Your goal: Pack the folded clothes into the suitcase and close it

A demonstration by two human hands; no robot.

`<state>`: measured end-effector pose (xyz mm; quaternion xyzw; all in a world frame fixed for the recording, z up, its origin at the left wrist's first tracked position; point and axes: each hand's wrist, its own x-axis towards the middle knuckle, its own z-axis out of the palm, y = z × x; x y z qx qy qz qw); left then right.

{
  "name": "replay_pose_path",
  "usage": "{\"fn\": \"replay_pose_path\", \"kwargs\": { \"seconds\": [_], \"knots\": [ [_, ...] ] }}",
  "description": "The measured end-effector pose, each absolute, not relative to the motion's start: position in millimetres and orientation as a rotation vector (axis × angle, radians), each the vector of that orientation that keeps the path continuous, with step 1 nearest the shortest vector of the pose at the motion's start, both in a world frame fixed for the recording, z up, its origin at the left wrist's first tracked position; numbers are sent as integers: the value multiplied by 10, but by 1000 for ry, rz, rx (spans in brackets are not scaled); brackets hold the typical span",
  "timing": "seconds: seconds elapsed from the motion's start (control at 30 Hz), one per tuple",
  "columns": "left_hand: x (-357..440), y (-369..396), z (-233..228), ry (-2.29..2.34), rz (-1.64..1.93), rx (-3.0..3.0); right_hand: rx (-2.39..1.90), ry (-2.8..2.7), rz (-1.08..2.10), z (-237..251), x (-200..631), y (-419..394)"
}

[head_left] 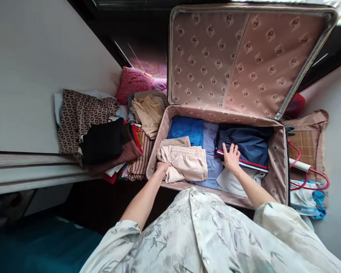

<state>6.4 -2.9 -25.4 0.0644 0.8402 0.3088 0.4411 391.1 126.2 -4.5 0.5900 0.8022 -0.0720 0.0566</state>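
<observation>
An open suitcase (pixel 281 163) with a pink patterned lining lies in front of me, its lid (pixel 204 60) raised at the back. At its left end my left hand (pixel 163 167) grips the edge of folded cream elastic-waist trousers (pixel 189 163); part of the fingers is hidden under the cloth. My right hand (pixel 231 156) rests with spread fingers on folded navy shorts (pixel 247 142) trimmed in red and white. Around these lie blue folded clothing (pixel 186 127), periwinkle clothing (pixel 211 168) and a light grey garment (pixel 230 182).
Left of the suitcase is a heap of clothes with a black garment (pixel 104 142), a patterned brown cushion (pixel 83 113) and beige trousers (pixel 147 113). A pink cushion (pixel 133 81) sits behind. At the right are a brown checked cloth (pixel 309 138) and a pink-handled bag (pixel 307 197).
</observation>
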Motion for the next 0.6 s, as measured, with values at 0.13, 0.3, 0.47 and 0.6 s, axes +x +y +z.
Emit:
{"fn": "replay_pose_path", "kwargs": {
  "seconds": [0.13,0.3,0.47,0.6],
  "knots": [
    [28,-33,-237,2148,683,100,1776,2435,-123,-237,4299,1324],
    [41,-21,-181,2155,633,97,1777,2421,-375,-212,4290,1527],
    [48,-18,-146,2126,642,83,2021,2256,-972,-49,4577,1879],
    [42,-23,-141,2084,697,57,1927,2293,-1566,143,4864,2096]
  ]
}}
